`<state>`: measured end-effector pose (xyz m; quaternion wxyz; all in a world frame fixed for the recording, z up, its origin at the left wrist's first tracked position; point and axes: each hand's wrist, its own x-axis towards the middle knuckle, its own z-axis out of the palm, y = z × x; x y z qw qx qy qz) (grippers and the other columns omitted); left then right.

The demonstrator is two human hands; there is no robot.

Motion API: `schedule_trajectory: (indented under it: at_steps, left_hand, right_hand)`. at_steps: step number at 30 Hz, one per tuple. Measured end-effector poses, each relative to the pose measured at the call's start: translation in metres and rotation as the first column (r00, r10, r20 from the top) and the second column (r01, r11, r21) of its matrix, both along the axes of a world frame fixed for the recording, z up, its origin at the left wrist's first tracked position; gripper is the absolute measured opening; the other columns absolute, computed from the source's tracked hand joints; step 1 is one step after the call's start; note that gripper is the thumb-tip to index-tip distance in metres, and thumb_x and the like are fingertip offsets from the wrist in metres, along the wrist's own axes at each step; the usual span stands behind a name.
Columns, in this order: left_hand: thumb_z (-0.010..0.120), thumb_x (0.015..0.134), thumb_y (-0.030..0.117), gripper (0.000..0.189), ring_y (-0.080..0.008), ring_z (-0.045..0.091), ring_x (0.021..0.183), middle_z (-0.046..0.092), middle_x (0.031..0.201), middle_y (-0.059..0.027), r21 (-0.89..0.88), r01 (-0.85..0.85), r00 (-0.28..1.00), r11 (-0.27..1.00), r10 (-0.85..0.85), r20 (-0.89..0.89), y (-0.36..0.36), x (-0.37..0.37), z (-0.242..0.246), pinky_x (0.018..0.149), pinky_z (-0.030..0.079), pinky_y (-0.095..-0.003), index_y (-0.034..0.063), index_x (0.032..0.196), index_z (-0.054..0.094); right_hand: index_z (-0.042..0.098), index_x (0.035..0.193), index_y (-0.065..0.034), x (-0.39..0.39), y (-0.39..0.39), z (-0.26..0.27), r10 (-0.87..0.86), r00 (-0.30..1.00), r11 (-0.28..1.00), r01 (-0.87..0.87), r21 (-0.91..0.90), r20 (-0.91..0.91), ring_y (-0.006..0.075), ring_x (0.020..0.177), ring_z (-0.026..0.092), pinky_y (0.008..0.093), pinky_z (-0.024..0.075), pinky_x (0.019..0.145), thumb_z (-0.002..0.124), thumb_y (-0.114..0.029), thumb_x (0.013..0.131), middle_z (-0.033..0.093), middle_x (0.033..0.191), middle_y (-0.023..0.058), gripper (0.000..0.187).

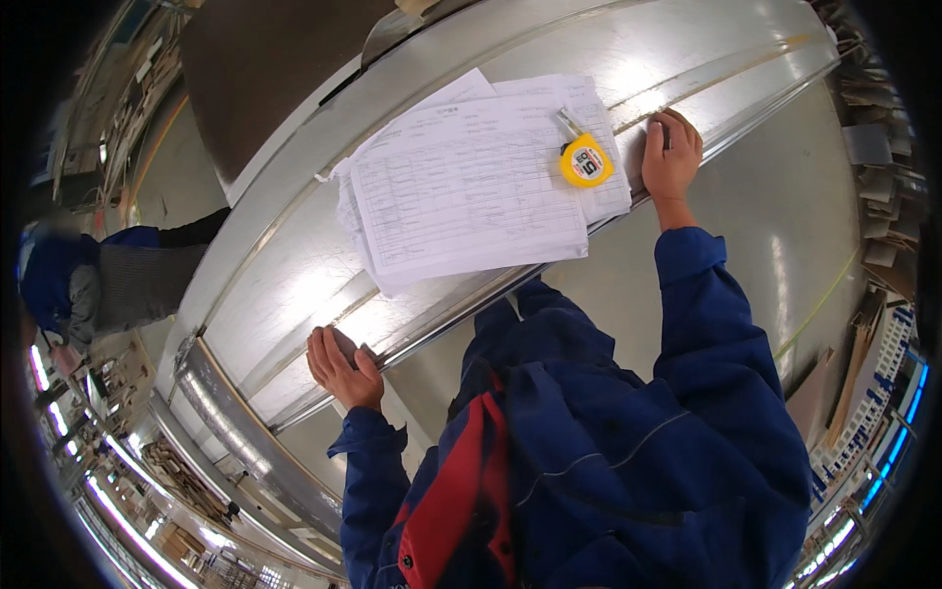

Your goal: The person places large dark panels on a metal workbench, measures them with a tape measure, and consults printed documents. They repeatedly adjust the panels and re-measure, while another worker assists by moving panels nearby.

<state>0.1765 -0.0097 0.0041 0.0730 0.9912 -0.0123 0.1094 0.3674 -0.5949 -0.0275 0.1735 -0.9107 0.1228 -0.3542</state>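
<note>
A stack of printed paper sheets [471, 191] with tables on them lies on a metal worktable [294, 294]. On the sheets' right part sits a yellow tape measure [587, 160], a short length of its blade [569, 122] out. My left hand [347, 368] rests at the near edge of the table, left of the papers, thumb apart from the fingers. Beyond the right side of the stack, my right hand [672, 158] lies on the table by the same edge, close to the tape measure but not touching it. Neither hand holds anything visible.
A large brown panel [257, 81] lies past the table's far side. Another person [96, 276] in blue and grey bends over at the left. Stacked boards and panels [876, 162] line the right side. A metal roller [228, 412] runs along the table's left end.
</note>
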Motion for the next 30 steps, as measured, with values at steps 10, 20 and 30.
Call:
schedule_trajectory:
  at_steps: [10,20,30]
  left_hand:
    - [0.048,0.100,0.035,0.061,-0.0418,0.043,0.147,0.051,0.155,-0.0206,0.053,-0.014,0.999,0.998,0.011,0.054,-0.003,0.002,-0.002,0.124,0.028,-0.0544,0.0011,0.151,0.051]
    - [0.056,0.093,0.027,0.063,-0.0429,0.044,0.145,0.053,0.153,-0.0224,0.053,-0.009,0.996,0.999,0.004,0.092,-0.003,0.002,-0.006,0.124,0.027,-0.0557,0.0012,0.150,0.052]
    - [0.070,0.095,0.037,0.073,-0.0449,0.029,0.155,0.035,0.165,-0.0250,-0.071,-0.423,0.895,0.903,0.429,0.122,-0.058,-0.075,0.004,0.128,0.021,-0.0572,0.0047,0.156,0.045]
  right_hand:
    - [0.076,0.103,-0.0109,0.000,-0.004,-0.005,0.012,0.999,1.000,-0.013,0.011,0.047,0.0315,0.113,0.066,0.0443,0.0481,0.102,0.067,-0.013,0.088,0.075,0.118,0.0067,0.018]
    - [0.075,0.104,-0.0084,-0.004,-0.017,-0.020,0.041,0.996,0.999,-0.043,0.018,0.077,0.0329,0.114,0.066,0.0459,0.0493,0.102,0.067,-0.010,0.084,0.075,0.118,0.0093,0.021]
    - [0.068,0.131,0.0020,0.007,-0.057,-0.038,0.012,0.984,1.000,-0.007,0.030,-0.176,0.0410,0.127,0.062,0.0497,0.0463,0.111,0.061,-0.023,0.097,0.067,0.135,0.0236,0.043]
